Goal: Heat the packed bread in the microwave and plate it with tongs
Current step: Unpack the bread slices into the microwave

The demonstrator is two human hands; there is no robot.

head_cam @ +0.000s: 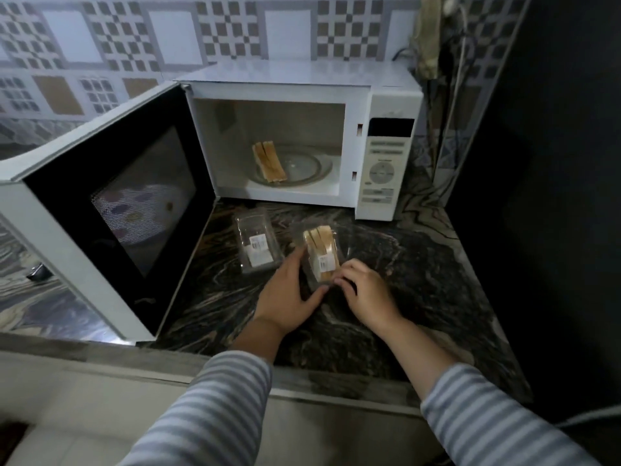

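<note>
Fingers [331, 282] of two hands pinching one bread pack [321, 255], one seemingly empty pack [257, 243] beside

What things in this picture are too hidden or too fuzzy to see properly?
- Head view: the words on the microwave buttons are too small and blurry to read.
- The pack labels are too small to read.
- The near end of the full bread pack is hidden by the left hand and right hand.
- No tongs or plate appear in view.
</note>
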